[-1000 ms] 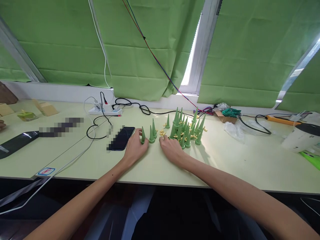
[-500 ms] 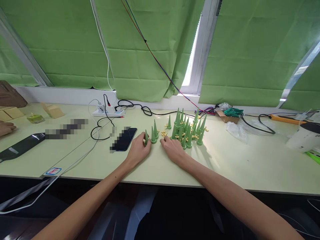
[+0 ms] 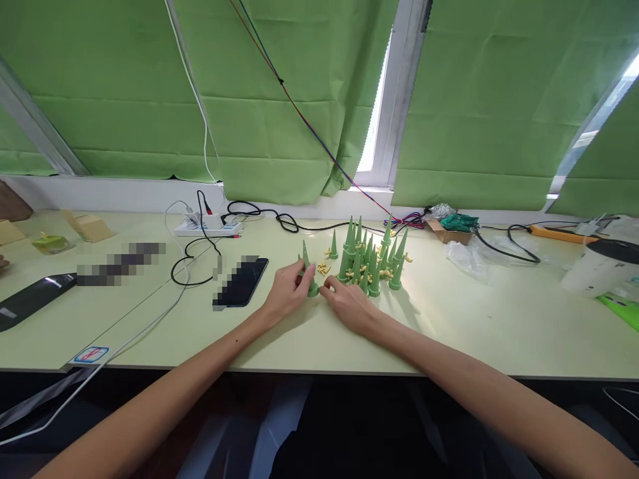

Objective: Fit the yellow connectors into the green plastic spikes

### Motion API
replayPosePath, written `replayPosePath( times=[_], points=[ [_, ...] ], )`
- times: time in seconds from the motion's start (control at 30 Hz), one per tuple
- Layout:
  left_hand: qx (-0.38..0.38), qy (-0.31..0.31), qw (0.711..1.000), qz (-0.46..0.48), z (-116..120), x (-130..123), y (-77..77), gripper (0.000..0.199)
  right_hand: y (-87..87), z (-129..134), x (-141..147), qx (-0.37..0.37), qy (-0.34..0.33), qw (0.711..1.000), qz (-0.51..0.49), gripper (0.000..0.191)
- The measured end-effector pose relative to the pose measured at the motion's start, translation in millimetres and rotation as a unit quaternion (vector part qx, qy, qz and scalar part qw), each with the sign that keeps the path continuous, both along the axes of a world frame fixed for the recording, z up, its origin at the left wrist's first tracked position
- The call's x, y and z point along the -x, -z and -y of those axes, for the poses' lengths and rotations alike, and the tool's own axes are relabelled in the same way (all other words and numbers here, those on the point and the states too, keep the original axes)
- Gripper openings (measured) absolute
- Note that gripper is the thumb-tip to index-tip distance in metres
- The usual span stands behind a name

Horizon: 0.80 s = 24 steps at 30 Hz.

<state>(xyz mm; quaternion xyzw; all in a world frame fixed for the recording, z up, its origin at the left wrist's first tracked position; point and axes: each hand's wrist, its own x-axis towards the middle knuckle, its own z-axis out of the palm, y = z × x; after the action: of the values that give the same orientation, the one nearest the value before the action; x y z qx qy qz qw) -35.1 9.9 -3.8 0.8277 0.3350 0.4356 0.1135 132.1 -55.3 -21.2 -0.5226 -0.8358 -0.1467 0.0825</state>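
My left hand [image 3: 288, 291] is closed round a small green cone [image 3: 313, 290], whose base shows below my thumb. Another green cone [image 3: 305, 251] rises just behind those fingers. Close by on the right, my right hand [image 3: 349, 305] has its thumb and fingertips pinched together; whatever may be between them is too small to make out. A little pile of yellow pieces [image 3: 323, 268] lies on the table beyond the two hands. Behind the right hand stands a dense group of upright green cones [image 3: 372, 263], several with yellow pieces on their sides. One single cone [image 3: 333, 246] stands further back.
A dark phone [image 3: 244, 283] lies left of my hands. Behind it are a power strip [image 3: 210, 227] and looping black cables. At the back right sit a small cardboard box [image 3: 449, 233], clear plastic wrap [image 3: 466, 259] and a white container [image 3: 602, 269]. Another person's fingers show at the far left.
My left hand has shifted right, closer to my right hand, with a green cone in its fingers. My right hand stays near the same spot. The view has turned slightly.
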Motion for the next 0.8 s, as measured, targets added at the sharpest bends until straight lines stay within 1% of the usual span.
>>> replayPosePath(
  times=[0.1,0.2,0.3,0.43,0.53,0.67,0.8],
  points=[
    [-0.022,0.023,0.999,0.012,-8,-16,-4.6,0.040,6.5,8,-12,-0.026,0.012,0.998,-0.049,0.034],
    [0.001,0.033,0.998,0.049,-12,-29,-1.1,0.044,13.2,14,-19,-0.048,-0.018,0.996,-0.077,0.037],
    [0.037,0.050,0.996,0.059,-8,-34,5.0,0.046,17.5,17,-18,-0.072,-0.045,0.987,-0.138,0.034],
    [0.067,0.070,0.995,0.036,-4,-30,9.0,0.047,19.3,15,-16,-0.103,-0.073,0.955,-0.268,0.027],
    [0.089,0.091,0.992,0.004,-5,-27,11.1,0.046,19.2,12,-17,-0.129,-0.070,0.931,-0.335,0.025],
    [0.110,0.111,0.988,-0.010,-9,-29,14.3,0.040,18.4,9,-20,-0.143,-0.064,0.924,-0.348,0.025],
    [0.142,0.141,0.980,-0.020,-9,-31,15.7,0.034,18.1,9,-22,-0.121,-0.078,0.921,-0.362,0.029]
  ],
)
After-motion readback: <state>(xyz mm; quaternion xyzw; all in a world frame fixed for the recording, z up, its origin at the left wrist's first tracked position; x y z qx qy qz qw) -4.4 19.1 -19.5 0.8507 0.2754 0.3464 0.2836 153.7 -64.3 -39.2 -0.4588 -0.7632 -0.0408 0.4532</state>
